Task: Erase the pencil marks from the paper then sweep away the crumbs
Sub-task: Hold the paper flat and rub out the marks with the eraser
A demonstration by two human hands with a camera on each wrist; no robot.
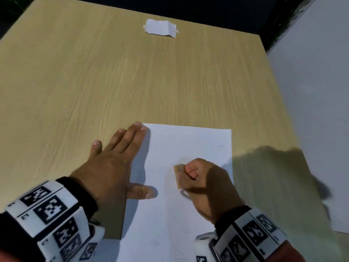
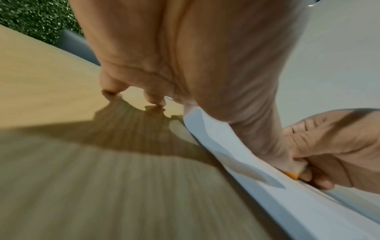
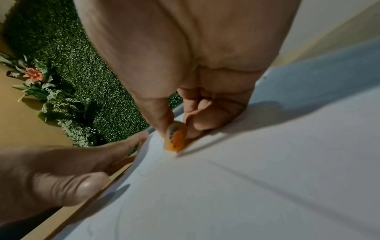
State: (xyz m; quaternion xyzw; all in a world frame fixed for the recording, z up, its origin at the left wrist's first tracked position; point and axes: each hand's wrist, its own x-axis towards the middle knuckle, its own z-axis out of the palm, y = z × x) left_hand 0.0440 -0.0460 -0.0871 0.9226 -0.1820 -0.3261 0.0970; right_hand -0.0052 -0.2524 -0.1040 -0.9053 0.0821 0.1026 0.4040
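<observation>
A white sheet of paper (image 1: 188,148) lies near the front edge of the wooden table (image 1: 113,82), with faint pencil lines on it. My left hand (image 1: 117,157) lies flat with straight fingers across the sheet's left edge, thumb on the paper, holding it down. My right hand (image 1: 200,178) pinches a small orange-tan eraser (image 1: 179,174) between thumb and fingers and presses it onto the middle of the sheet. In the right wrist view the eraser (image 3: 175,139) touches the paper (image 3: 246,178) beside my left thumb. In the left wrist view the eraser (image 2: 292,174) peeks out under my right hand.
A small creased white paper scrap (image 1: 161,28) lies at the table's far edge. A white wall or panel (image 1: 317,91) runs along the table's right side. Green hedge-like foliage with a flower (image 3: 34,75) lies beyond the table.
</observation>
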